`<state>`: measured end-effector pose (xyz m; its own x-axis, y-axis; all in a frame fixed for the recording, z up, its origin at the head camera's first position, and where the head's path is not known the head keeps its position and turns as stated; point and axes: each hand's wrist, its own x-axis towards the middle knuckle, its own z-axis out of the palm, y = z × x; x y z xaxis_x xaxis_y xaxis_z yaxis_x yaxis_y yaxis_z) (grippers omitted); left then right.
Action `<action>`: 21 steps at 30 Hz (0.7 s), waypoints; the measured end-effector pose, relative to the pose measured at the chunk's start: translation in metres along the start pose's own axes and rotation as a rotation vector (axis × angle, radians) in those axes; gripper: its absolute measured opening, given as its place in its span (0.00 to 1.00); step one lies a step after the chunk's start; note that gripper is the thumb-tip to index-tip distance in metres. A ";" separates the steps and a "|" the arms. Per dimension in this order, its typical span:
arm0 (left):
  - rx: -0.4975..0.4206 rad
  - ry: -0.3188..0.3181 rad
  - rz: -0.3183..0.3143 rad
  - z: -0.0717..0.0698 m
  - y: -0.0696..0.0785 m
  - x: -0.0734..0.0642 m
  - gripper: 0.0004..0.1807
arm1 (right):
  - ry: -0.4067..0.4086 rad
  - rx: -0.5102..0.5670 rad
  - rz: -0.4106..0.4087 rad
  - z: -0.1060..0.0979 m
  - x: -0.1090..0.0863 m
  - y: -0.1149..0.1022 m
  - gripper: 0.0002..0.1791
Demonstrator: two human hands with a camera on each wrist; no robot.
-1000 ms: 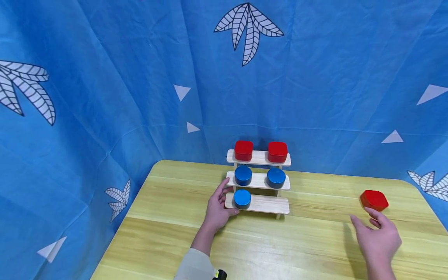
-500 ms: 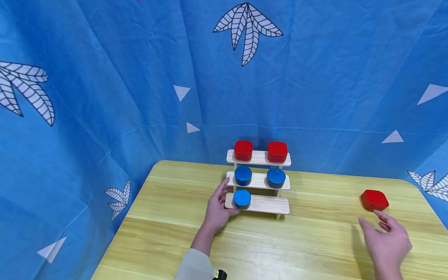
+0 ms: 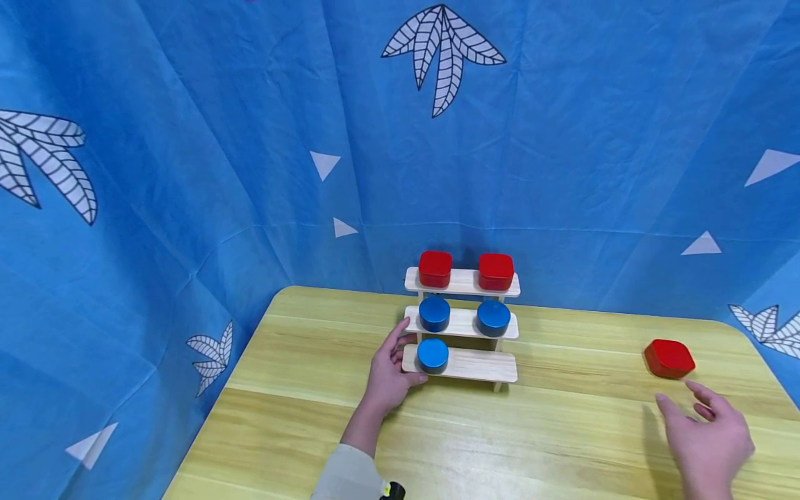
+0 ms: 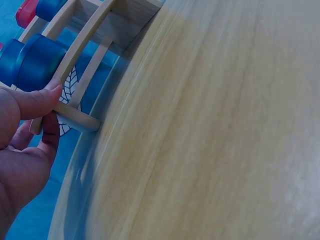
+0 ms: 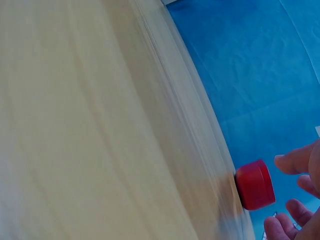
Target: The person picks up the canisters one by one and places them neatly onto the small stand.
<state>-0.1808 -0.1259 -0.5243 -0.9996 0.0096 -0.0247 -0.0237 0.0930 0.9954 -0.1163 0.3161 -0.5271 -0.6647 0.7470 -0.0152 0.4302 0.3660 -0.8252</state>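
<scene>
A small three-tier wooden display stand [image 3: 478,364] stands on the table. My left hand [image 3: 387,378] grips the left end of its lowest board, with the thumb [image 4: 42,100] on the front edge and the fingers behind. One blue round tin [image 3: 432,355] sits on that board, close to this hand. Off to the right, a red square tin with rounded corners [image 3: 670,359] lies on the table. Just in front of it hovers my right hand [image 3: 709,434], thumb and fingers apart and holding nothing. In the right wrist view its fingertips are near the red tin [image 5: 255,185].
The middle tier carries two blue tins, a left one [image 3: 434,314] and a right one [image 3: 493,318]. On the top tier are two red tins, one left [image 3: 435,269] and one right [image 3: 496,271]. A blue curtain [image 3: 562,173] hangs behind the wooden table [image 3: 562,430].
My right hand has shifted to the right and slightly toward me, away from the red tin's near side. The left hand, the stand and the tins have stayed put.
</scene>
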 end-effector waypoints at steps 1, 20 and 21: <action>-0.001 0.000 0.005 0.000 0.000 0.000 0.61 | 0.004 -0.004 0.001 0.000 0.000 0.000 0.34; 0.000 -0.003 0.022 -0.001 0.000 -0.001 0.60 | -0.050 -0.034 0.084 -0.004 0.014 -0.002 0.38; 0.001 -0.002 0.021 -0.001 0.000 -0.001 0.60 | -0.055 -0.042 0.086 -0.004 0.014 -0.003 0.38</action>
<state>-0.1800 -0.1267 -0.5242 -0.9999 0.0140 -0.0038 -0.0025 0.0933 0.9956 -0.1247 0.3278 -0.5228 -0.6560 0.7457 -0.1165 0.5114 0.3256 -0.7953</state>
